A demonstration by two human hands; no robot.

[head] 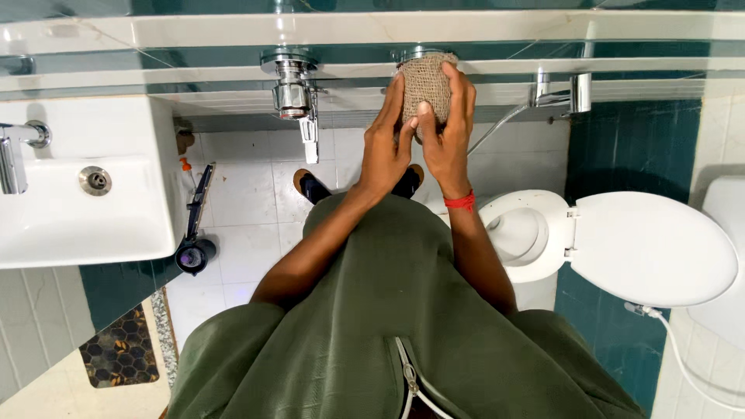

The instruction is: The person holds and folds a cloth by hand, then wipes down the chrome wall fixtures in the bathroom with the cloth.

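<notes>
- You are pressing one burlap cloth point(426, 84) over a wall fitting on the tiled wall ahead of you; only the chrome rim of that fitting is showing above the cloth.
- Your left hand point(386, 143) is gripping the cloth's left side, fingers curled up along it and thumb reaching toward the middle.
- Your right hand point(448, 128) is wrapping the cloth's right side, fingers hooked over its top and thumb pressing on its front; both thumbs are meeting near the cloth's lower edge.
- You are wearing one red thread point(460, 202) on the right wrist and a green garment point(388, 326) with one zip.
- One bare chrome tap point(293, 89) is sticking out just left of the cloth, and one more chrome valve point(565, 93) is sitting to its right, with a hose running from it.
- One white basin point(85, 209) with its own tap is hanging at your far left.
- One white toilet point(543, 233), lid up, is standing at your right.
- One dark brush point(194, 248) is leaning below the basin.
- Your two feet point(314, 188) are showing on the white floor tiles.
</notes>
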